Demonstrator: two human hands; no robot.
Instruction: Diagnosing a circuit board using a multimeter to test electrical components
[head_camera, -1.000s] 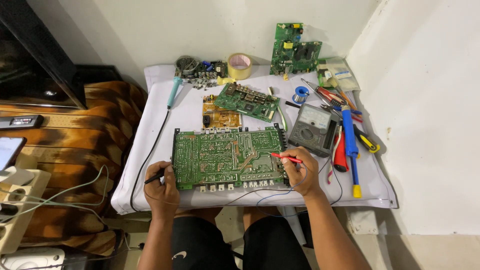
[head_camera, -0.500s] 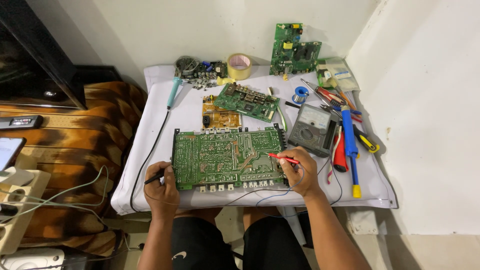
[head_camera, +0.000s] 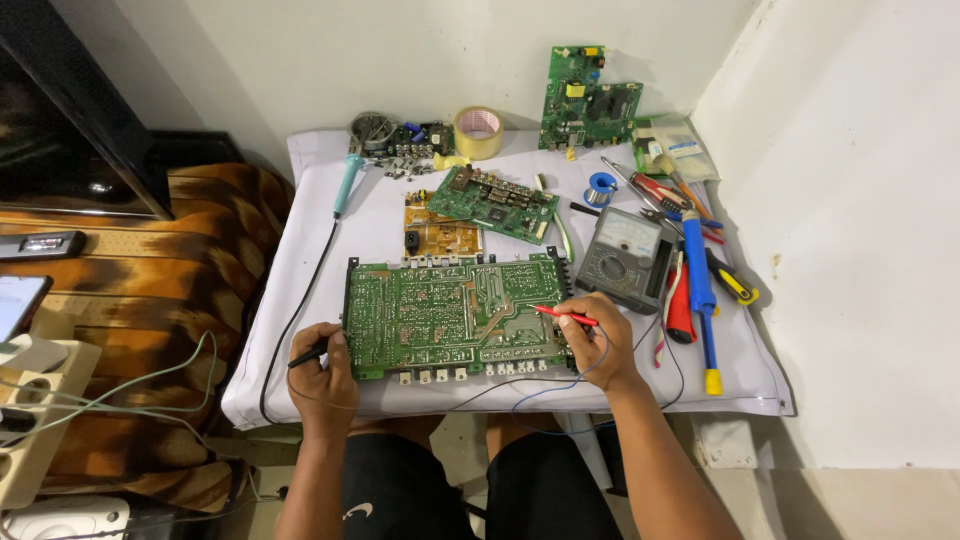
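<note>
A: What does the right hand (head_camera: 598, 340) hold?

B: Its fingers are closed around a thin red test probe (head_camera: 562, 315). The probe tip points left and rests on the large green rectangular circuit board (head_camera: 455, 312), near the board's right side.

A: And the left hand (head_camera: 325, 368)?

B: The left hand has its fingers closed on a thin black test probe (head_camera: 307, 353). It sits at the lower left corner of the same board, just beside the edge. If the black tip touches the board, I cannot tell.

A: Where is the big board?

B: It lies flat on the white cloth-covered table (head_camera: 330, 235), in the front middle, directly before the person and between the two hands.

A: What is around it?

B: Just right of the board is a grey analog multimeter with a white dial face (head_camera: 625, 260). Behind the board lie a small orange-yellow circuit board (head_camera: 440, 236) and a smaller green circuit board (head_camera: 492, 203) that is turned at an angle. A roll of tan tape (head_camera: 478, 132) stands near the wall, and another green board (head_camera: 588, 100) leans against the wall. On the right lie a long blue-handled screwdriver with yellow end (head_camera: 698, 290) and a red-handled tool (head_camera: 679, 310). A light blue soldering iron (head_camera: 347, 185) lies on the left part.
</note>
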